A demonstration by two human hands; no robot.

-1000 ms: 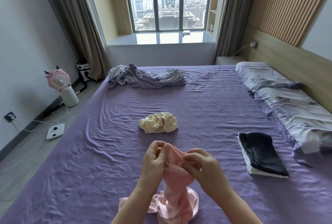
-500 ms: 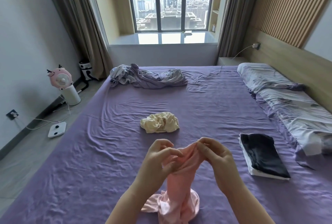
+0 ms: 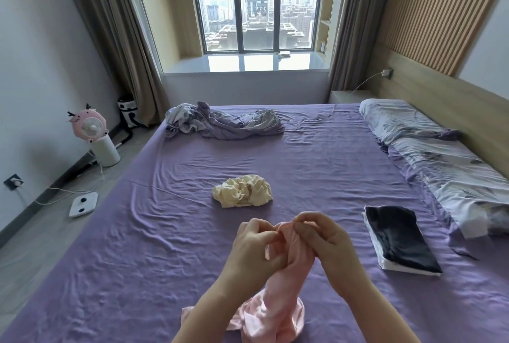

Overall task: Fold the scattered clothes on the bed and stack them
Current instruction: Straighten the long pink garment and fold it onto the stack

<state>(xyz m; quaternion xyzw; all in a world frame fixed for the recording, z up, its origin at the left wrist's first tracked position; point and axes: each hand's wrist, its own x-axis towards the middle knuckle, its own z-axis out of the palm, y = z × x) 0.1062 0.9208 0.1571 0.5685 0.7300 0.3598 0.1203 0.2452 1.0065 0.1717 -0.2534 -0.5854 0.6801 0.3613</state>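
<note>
Head camera looks down at 2 bare hands held close together over the purple bed sheet. Fingertips of the right hand are bent in and pinch the top edge of a pink garment. Curled fingers of the left hand hold the same top edge from the other side, so both hands grip the cloth right beside each other. From the hands the pink cloth hangs down in a long bunch, and its bottom part lies in a soft heap on the sheet near the person's arms. Past the hands, near the middle of the bed, sits a crumpled pale yellow garment, all on its own. Off to the right lies a folded stack with a dark piece on top and a white piece under it. That stack is well apart from the pink cloth. At the far end of the bed a rumpled purple and grey bundle of fabric is spread out. Along the right side lie pillows with a flower print. On the floor to the left stand a pink fan on a white base and a flat white scale. Behind the bed is a big window showing city buildings.
</note>
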